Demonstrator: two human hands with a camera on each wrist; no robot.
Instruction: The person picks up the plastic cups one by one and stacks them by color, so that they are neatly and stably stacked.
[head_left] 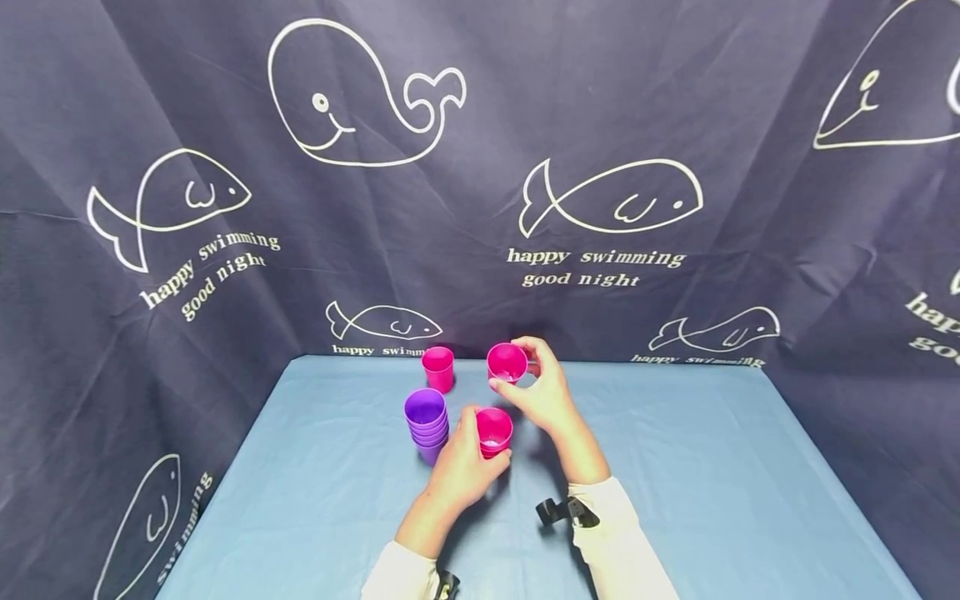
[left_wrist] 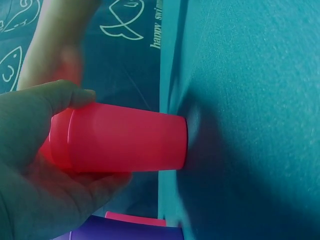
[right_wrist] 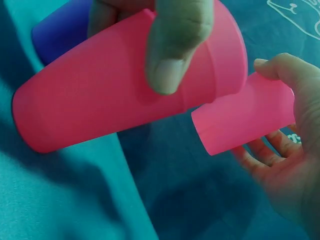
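My left hand grips a small stack of nested pink cups, thumb on one side and fingers on the other. In the left wrist view, the base of this pink stack is right at the tabletop. Farther back, my right hand holds a single pink cup between thumb and fingers. The right wrist view shows that single cup tilted and raised beside the rim of the stack. Just left of my left hand stands a stack of purple cups, mouth up.
Another pink cup stands upright behind the purple stack, near the back edge of the blue-covered table. A dark curtain with white fish drawings hangs right behind the table and along its sides.
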